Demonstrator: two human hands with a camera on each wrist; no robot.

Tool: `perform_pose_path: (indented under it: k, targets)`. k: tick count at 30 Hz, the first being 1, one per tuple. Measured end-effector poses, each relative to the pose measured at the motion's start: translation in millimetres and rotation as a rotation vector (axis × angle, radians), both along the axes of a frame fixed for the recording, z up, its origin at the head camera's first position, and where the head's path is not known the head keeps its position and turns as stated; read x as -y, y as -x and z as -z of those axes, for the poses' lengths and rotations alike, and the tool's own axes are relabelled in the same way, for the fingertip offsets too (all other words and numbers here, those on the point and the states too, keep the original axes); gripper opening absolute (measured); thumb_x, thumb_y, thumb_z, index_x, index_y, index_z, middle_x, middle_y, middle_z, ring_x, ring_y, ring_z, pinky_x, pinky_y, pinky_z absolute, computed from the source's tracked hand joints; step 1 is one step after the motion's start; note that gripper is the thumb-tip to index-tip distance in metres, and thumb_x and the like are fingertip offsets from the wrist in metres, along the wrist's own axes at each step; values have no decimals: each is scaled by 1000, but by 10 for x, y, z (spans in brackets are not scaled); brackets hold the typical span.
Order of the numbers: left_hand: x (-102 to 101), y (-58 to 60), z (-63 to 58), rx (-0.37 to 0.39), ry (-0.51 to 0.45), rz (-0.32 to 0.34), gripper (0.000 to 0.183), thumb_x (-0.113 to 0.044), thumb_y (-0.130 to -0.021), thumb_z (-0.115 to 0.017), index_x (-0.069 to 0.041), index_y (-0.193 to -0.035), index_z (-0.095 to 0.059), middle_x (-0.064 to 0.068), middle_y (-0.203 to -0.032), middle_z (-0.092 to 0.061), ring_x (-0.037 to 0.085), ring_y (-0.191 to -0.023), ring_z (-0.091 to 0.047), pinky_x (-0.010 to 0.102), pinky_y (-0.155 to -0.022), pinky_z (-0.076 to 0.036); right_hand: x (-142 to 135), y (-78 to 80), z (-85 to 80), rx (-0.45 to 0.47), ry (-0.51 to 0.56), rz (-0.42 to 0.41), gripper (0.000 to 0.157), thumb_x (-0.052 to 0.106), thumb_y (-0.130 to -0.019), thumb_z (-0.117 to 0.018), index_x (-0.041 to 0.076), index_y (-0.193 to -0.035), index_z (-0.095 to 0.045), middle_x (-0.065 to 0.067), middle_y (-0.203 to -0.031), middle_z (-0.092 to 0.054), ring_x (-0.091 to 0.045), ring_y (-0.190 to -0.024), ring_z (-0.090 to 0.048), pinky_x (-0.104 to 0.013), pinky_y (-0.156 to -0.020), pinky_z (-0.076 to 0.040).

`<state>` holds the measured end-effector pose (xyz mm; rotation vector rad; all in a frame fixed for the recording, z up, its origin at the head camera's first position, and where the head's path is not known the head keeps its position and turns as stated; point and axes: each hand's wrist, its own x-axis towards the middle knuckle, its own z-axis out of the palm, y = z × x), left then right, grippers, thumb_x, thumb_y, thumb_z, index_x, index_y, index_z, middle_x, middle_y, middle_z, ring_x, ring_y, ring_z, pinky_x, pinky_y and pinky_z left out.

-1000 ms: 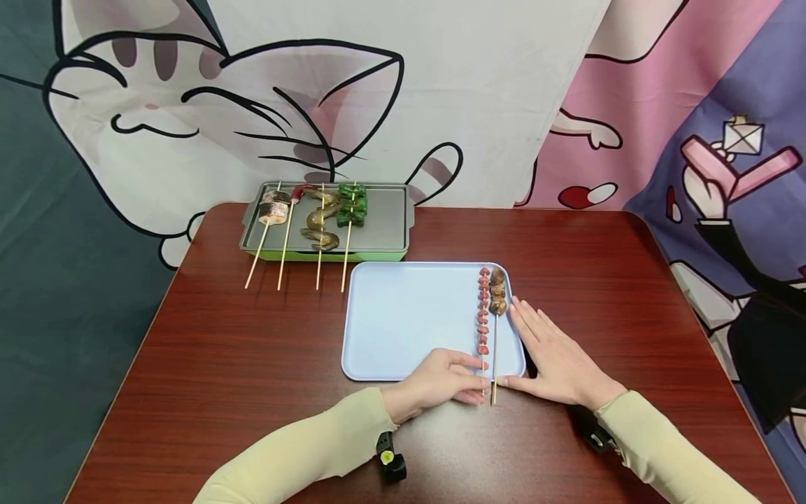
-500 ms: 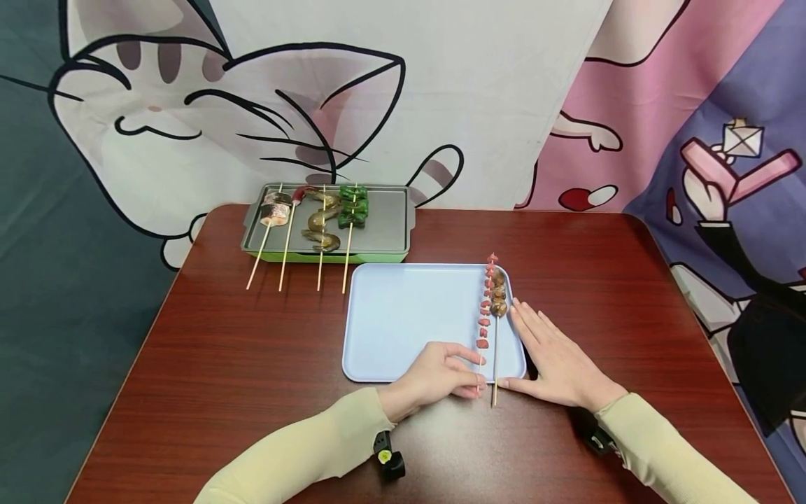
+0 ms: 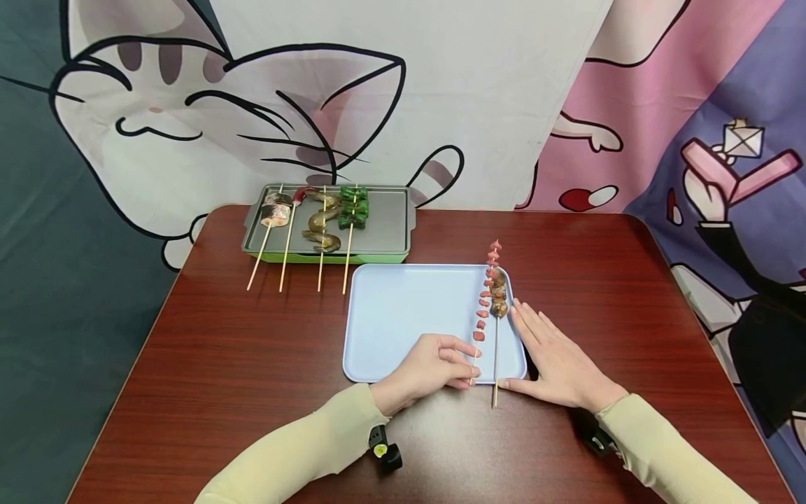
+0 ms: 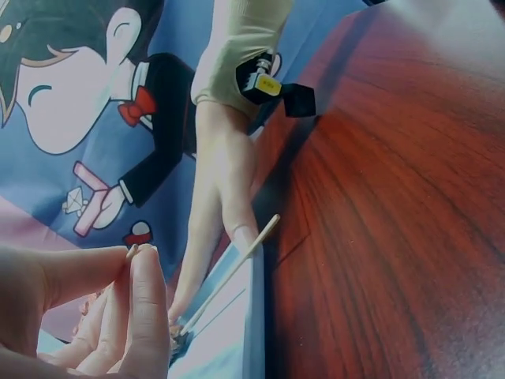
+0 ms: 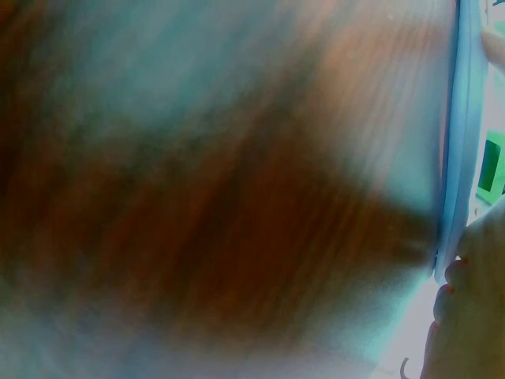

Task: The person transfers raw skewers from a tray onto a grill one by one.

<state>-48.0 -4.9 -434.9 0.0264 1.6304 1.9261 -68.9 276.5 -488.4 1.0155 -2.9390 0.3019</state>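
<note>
My left hand [image 3: 434,367] pinches the bare lower stick of a skewer of small red meat pieces [image 3: 478,336] between thumb and fingertips. That skewer slants over the blue tray [image 3: 409,308], its tip past the far rim. Just right of it on the tray lies a skewer of brown, rounded pieces [image 3: 499,308], its stick [image 4: 229,276] jutting over the near rim. My right hand [image 3: 560,360] rests with fairly straight fingers along the tray's right edge, thumb at the near corner by that stick. In the right wrist view, the hand's fingers [image 5: 473,308] lie beside the tray rim [image 5: 461,118].
Behind the blue tray stands a grey-topped green grill pan [image 3: 387,224]. On it lie several skewers, among them shrimp [image 3: 324,241] and green pepper pieces [image 3: 352,210], with sticks over its front edge. A printed cloth [image 3: 491,84] hangs behind the brown table [image 3: 252,392].
My left hand has lifted the red meat skewer, drawing its lower end left while its tip has moved up past the tray's far rim. My right hand has stayed in place.
</note>
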Motion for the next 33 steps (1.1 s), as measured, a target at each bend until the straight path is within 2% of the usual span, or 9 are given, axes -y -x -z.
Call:
perform_pose_path:
  k: [7,13,23,33]
  targets:
    - [60,85,-5,-53,21,-28,31,9,-85,-76,10,-115,-68,16,-82,-74,15,-69,-70,33,-71,-63,0,-3,5,17,-15,10,120,81,-82,-61,-3,-160,-22,-19,-166,-19,-34,-151,-20,-49,-123,-20]
    - [163,201,-34,-89,25,-63,34,8,-84,-77,13,-116,-66,14,-87,-73,17,-73,-72,33,-73,-63,2,-11,-7,31,-22,18,120,81,-82,-60,-1,-160,-21,-18,-167,-18,-33,-151,-19,-46,-124,-17]
    - [373,368,-133,-133,59,-102,34,8,-86,-75,13,-118,-67,14,-89,-72,15,-72,-71,35,-74,-63,-6,-1,-22,17,-15,6,120,79,-82,-62,-3,-160,-22,-18,-167,-17,-34,-151,-20,-51,-122,-21]
    - [612,525,-234,-127,113,-168,34,7,-87,-76,11,-121,-67,14,-90,-72,16,-74,-72,35,-76,-63,-5,-1,-15,3,1,-6,119,78,-82,-63,-4,-159,-23,-19,-166,-18,-34,-151,-22,-51,-122,-22]
